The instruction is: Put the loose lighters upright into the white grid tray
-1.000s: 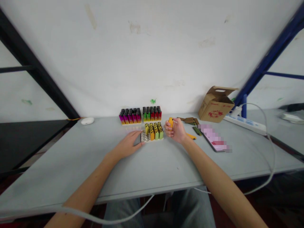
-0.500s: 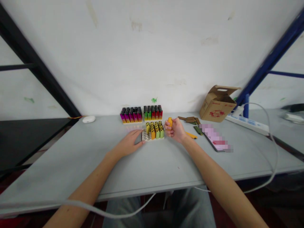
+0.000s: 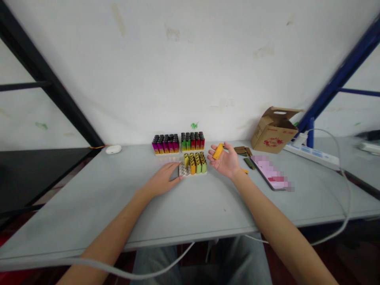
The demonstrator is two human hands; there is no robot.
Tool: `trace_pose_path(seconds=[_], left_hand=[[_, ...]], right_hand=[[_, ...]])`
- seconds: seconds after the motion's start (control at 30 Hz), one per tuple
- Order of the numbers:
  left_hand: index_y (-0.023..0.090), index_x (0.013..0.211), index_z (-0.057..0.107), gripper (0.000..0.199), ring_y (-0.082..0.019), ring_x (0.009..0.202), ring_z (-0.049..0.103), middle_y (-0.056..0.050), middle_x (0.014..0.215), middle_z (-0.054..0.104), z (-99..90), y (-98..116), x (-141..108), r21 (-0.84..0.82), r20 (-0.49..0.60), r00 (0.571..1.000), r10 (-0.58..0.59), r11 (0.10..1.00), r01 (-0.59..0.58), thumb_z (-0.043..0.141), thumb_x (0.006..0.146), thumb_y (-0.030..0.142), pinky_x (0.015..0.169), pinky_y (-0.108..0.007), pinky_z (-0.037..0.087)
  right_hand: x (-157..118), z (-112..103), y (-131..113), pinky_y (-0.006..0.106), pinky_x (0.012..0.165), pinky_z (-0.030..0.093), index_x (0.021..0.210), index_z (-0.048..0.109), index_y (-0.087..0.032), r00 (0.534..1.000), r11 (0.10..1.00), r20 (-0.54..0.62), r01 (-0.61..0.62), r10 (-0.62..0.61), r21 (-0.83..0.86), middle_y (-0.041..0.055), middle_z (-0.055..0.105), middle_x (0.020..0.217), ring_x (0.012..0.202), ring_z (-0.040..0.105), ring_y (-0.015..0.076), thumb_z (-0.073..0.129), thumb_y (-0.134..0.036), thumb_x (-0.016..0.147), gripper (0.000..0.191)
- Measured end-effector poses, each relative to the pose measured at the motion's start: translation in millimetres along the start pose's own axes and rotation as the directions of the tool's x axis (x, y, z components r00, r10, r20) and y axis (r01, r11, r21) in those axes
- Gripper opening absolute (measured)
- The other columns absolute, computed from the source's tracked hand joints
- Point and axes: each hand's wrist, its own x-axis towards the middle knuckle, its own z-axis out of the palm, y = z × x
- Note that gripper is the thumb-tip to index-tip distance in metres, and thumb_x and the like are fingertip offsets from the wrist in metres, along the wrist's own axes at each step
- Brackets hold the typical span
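Observation:
My left hand (image 3: 164, 179) spans the left end of a white holed tray (image 3: 183, 170), fingertips at its back corner and thumb at its front. Several yellow, orange and pale green lighters (image 3: 198, 168) stand upright in the tray's right part; holes show at its left. To the right of the tray, my right hand (image 3: 228, 161) is turned palm up above the table. An orange lighter (image 3: 218, 151) lies tilted across its fingers, held there. Behind the tray stand two blocks of black-topped lighters, one purple (image 3: 166, 144), one green and red (image 3: 192, 141).
A phone (image 3: 270, 173), a dark green lighter-shaped piece (image 3: 249, 163) and brown pieces (image 3: 242, 151) lie at the right. Further back are an open cardboard box (image 3: 273, 134) and a power strip (image 3: 314, 156). A white earbud case (image 3: 113, 149) sits at left.
My right hand has shifted right and rolled palm up, its fingers loosening around the orange lighter, which now tilts. My left hand stays at the tray.

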Motion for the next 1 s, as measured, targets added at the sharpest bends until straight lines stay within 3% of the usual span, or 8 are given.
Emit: trace_pose_path(seconds=[0.2,0.4,0.5,0.6,0.67,0.83,0.9,1.0], left_hand=[[0.012,0.135,0.044,0.061,-0.029,0.126,0.047,-0.015,0.135,0.051,0.0,0.5,-0.8,-0.012,-0.002,1.0,0.0,1.0,0.0,0.043,0.09,0.054,0.108,-0.045,0.035],[0.013,0.134,0.044,0.06,-0.029,0.126,0.047,-0.015,0.135,0.051,-1.6,2.8,0.0,-0.019,0.01,1.0,0.001,1.0,-0.001,0.044,0.09,0.053,0.108,-0.045,0.035],[0.012,0.134,0.044,0.06,-0.029,0.125,0.047,-0.015,0.135,0.051,-0.8,2.3,0.8,-0.015,0.003,1.0,0.006,1.0,-0.006,0.044,0.09,0.052,0.108,-0.045,0.035],[0.01,0.134,0.045,0.061,-0.029,0.125,0.047,-0.017,0.135,0.052,0.8,1.0,1.4,-0.012,-0.005,1.0,0.015,1.0,-0.015,0.045,0.09,0.053,0.108,-0.043,0.035],[0.01,0.133,0.045,0.061,-0.029,0.124,0.048,-0.017,0.133,0.053,1.4,0.8,1.8,-0.015,-0.012,1.0,0.018,1.0,-0.018,0.046,0.09,0.053,0.108,-0.043,0.035],[0.009,0.131,0.047,0.058,-0.028,0.124,0.048,-0.017,0.131,0.054,0.5,3.2,1.9,-0.043,-0.021,1.0,0.018,0.999,-0.019,0.048,0.09,0.049,0.107,-0.042,0.036],[0.011,0.13,0.047,0.055,-0.028,0.123,0.049,-0.016,0.131,0.055,-0.3,4.4,1.8,-0.062,-0.019,1.0,0.025,0.998,-0.026,0.049,0.09,0.048,0.106,-0.043,0.037],[0.015,0.13,0.047,0.052,-0.029,0.124,0.049,-0.015,0.131,0.055,-0.9,5.5,1.4,-0.072,-0.014,1.0,0.027,0.997,-0.028,0.05,0.09,0.047,0.106,-0.045,0.037]], right_hand=[[-0.4,4.0,-0.2,0.022,0.049,0.045,0.096,0.054,-0.02,0.998,0.996,-0.057,0.019,-0.024,-0.084,0.0015,0.065,0.073,0.062,0.062,0.0137,0.044,-0.039,0.087,0.023],[7.4,-4.9,0.8,0.022,0.047,0.04,0.089,0.047,-0.025,0.934,0.913,-0.224,0.184,-0.277,-0.363,-0.0003,0.065,0.076,0.061,0.06,0.0144,0.051,-0.049,0.084,0.025],[9.6,-6.5,-2.0,0.023,0.058,0.044,0.082,0.05,-0.024,0.844,0.77,-0.207,0.316,-0.495,-0.554,-0.0006,0.06,0.078,0.071,0.058,0.0138,0.052,-0.052,0.082,0.028],[11.0,3.9,-1.1,0.023,0.065,0.044,0.085,0.059,-0.023,0.748,0.489,-0.048,0.383,-0.662,-0.784,-0.0009,0.054,0.073,0.074,0.053,0.0136,0.052,-0.05,0.083,0.028],[14.9,16.0,4.7,0.024,0.068,0.043,0.09,0.063,-0.022,0.798,0.383,0.097,0.388,-0.595,-0.838,-0.0005,0.055,0.073,0.075,0.053,0.0137,0.053,-0.047,0.084,0.027],[37.6,39.4,29.7,0.025,0.065,0.045,0.097,0.06,-0.018,0.902,0.341,0.25,0.372,-0.351,-0.864,-0.0008,0.061,0.075,0.065,0.055,0.0112,0.062,-0.037,0.077,0.028],[44.9,41.6,36.7,0.026,0.068,0.047,0.091,0.059,-0.017,0.906,0.276,0.283,0.373,-0.316,-0.886,0.0004,0.063,0.078,0.069,0.058,0.0124,0.063,-0.034,0.075,0.024],[47.2,39.5,39.6,0.031,0.078,0.047,0.085,0.061,-0.017,0.883,0.093,0.366,0.407,-0.296,-0.909,0.0027,0.066,0.086,0.081,0.061,0.0155,0.062,-0.029,0.075,0.016]])
